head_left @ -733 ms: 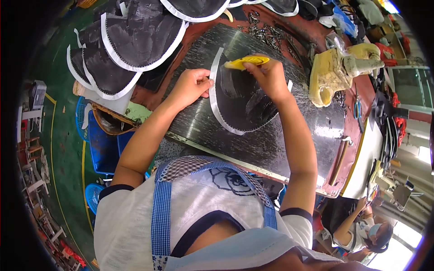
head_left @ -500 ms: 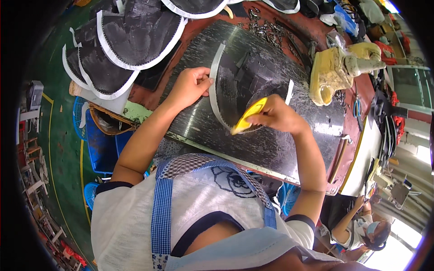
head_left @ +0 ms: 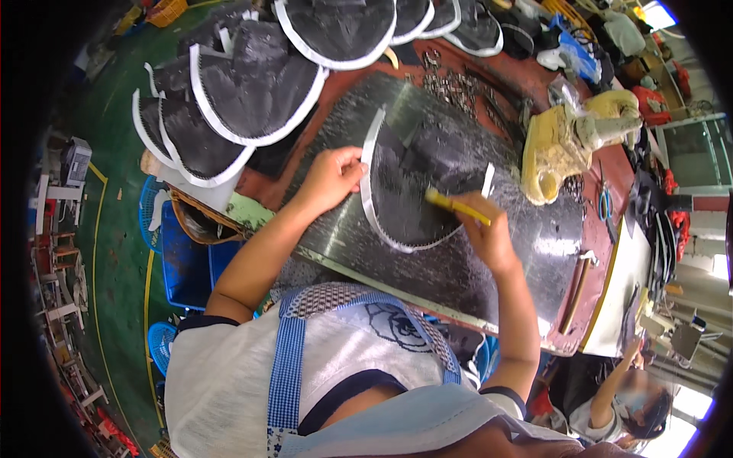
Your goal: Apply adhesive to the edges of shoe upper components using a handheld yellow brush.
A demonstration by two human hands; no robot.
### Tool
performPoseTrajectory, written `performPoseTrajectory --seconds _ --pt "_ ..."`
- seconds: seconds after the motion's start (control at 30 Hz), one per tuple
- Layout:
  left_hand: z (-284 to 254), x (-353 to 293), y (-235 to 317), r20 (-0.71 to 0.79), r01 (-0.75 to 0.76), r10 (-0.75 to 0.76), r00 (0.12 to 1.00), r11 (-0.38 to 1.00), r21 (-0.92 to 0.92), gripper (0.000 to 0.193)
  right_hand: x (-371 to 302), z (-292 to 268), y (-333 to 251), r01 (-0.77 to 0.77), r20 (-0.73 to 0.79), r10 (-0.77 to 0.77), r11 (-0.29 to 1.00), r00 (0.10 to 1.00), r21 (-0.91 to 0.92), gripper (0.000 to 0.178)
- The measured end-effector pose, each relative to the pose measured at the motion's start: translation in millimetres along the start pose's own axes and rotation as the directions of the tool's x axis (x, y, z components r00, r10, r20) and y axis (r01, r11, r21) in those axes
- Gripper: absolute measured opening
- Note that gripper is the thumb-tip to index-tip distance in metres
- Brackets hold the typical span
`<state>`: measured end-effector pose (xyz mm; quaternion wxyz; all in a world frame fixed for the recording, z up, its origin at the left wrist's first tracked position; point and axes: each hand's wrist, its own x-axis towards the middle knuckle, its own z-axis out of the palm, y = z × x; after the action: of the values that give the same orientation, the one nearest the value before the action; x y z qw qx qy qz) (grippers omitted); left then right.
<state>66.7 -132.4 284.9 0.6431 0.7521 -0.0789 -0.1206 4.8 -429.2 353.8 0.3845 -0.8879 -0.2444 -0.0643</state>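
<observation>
A black curved piece with a white border [head_left: 398,183] lies flat on a shiny dark board [head_left: 527,282]. At its left side, my left hand [head_left: 334,182] pinches the white border between thumb and fingers. My right hand [head_left: 491,233] is closed round a flat yellow-handled brush [head_left: 461,208], seen edge-on. The brush's pale tip is over the middle of the black piece, pointing left. Whether the tip touches the surface is hard to tell. Part of the piece's right edge is hidden behind my right hand.
Similar white-edged black pieces [head_left: 256,84] overlap at the far left. A yellowish metal fixture [head_left: 557,149] stands right of the board. Small metal parts [head_left: 450,84] lie behind it. Blue-handled scissors [head_left: 605,202] and a hammer [head_left: 578,294] are at the right. Another person [head_left: 622,404] sits lower right.
My right hand has carried the brush from the piece's lower edge to its middle and turned it edge-on. My left hand stays on the white border. The whole view has shifted slightly.
</observation>
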Motion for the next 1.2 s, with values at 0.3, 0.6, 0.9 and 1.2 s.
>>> performPoseTrajectory --seconds 0.3,0.6,0.9,1.2 --pt "12.9 -16.7 49.4 0.154 -0.194 0.175 0.973 0.973 0.123 0.044 -32.0 -79.4 27.8 -0.415 -0.464 0.448 0.892 0.765 0.178 0.025" --pt "-147.5 106.1 100.2 -0.082 -0.316 0.305 0.949 0.93 -0.188 0.048 -43.5 -156.1 89.1 -0.765 -0.378 0.672 0.488 0.636 -0.42 0.048" --pt "-174.4 139.4 37.4 -0.256 -0.226 0.678 0.689 0.537 0.813 0.079 -402.8 -106.9 -35.0 -0.752 -0.594 0.804 0.389 -0.005 0.532 0.035" --pt "114.2 -19.2 47.4 0.426 -0.715 0.584 0.691 0.464 0.523 0.06 -623.8 279.3 -68.5 -0.016 0.134 0.728 -0.196 -0.672 0.981 0.031"
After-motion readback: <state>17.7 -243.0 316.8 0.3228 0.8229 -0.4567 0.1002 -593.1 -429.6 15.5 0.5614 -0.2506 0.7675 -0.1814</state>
